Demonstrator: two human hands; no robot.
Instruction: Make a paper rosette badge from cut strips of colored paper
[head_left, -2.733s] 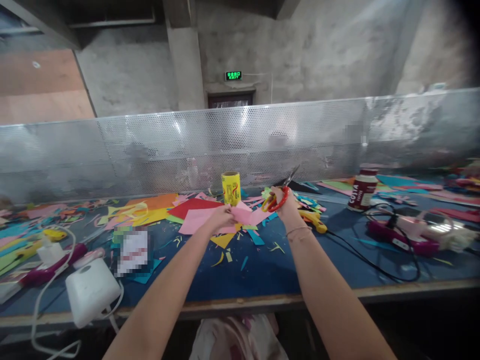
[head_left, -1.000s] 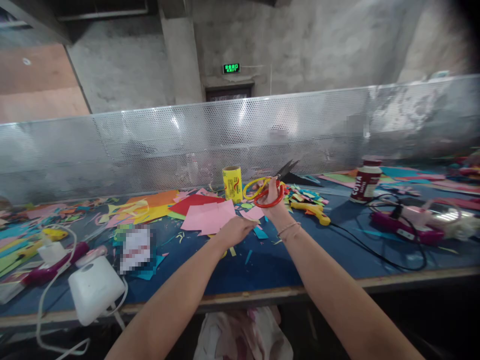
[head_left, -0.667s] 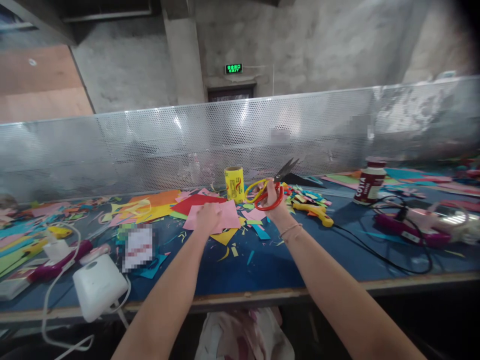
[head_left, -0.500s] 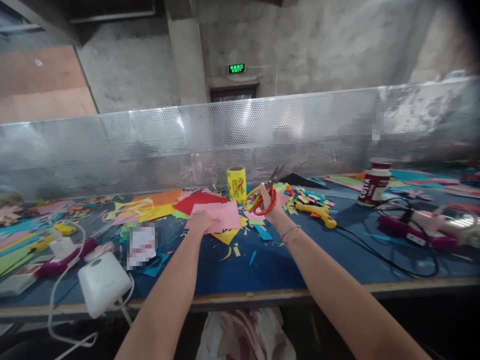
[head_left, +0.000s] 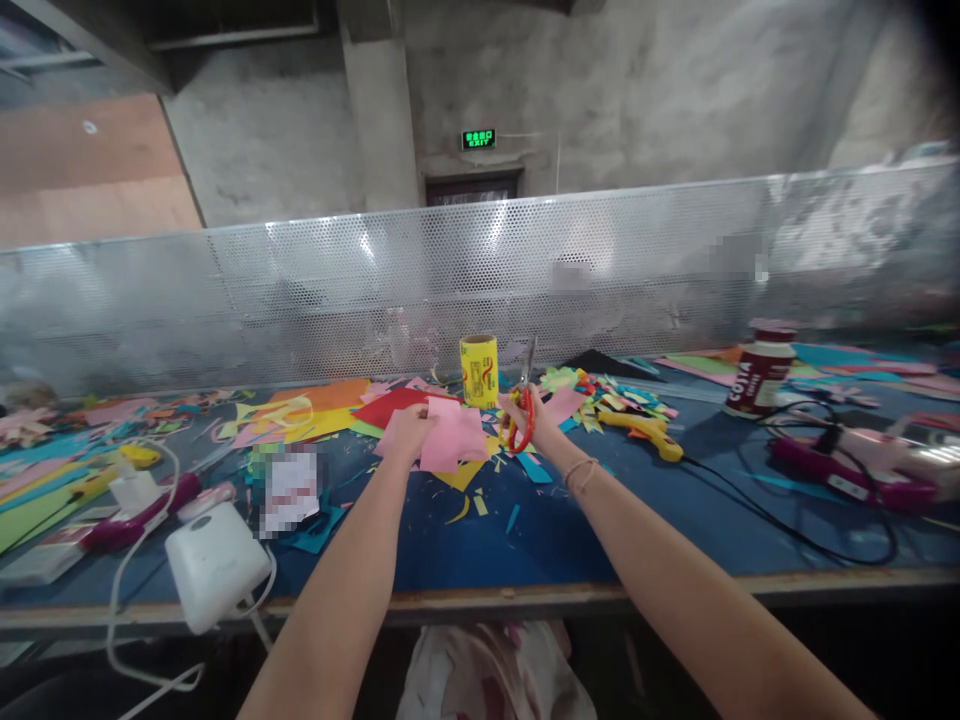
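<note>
My left hand (head_left: 411, 432) is closed on the edge of a pink sheet of paper (head_left: 456, 440), lifted a little off the pile. Under it lie a red sheet (head_left: 390, 408) and a yellow sheet (head_left: 459, 474). My right hand (head_left: 534, 418) grips red-and-yellow-handled scissors (head_left: 519, 432), their blades pointing up and away from me. The scissors are to the right of the pink paper, apart from it. Just behind, a yellow cardboard tube (head_left: 478, 372) stands upright on the blue table.
Paper scraps (head_left: 577, 385) are heaped behind my right hand. A yellow glue gun (head_left: 642, 432) with a black cord lies to the right, near a dark red Costa bottle (head_left: 759, 370). A white device (head_left: 216, 568) sits at the front left edge. A perforated metal screen (head_left: 315, 300) runs behind.
My left hand went from lying flat on the pink paper to pinching and raising its edge. The scissors turned from slanting right to pointing nearly straight up, slightly lower.
</note>
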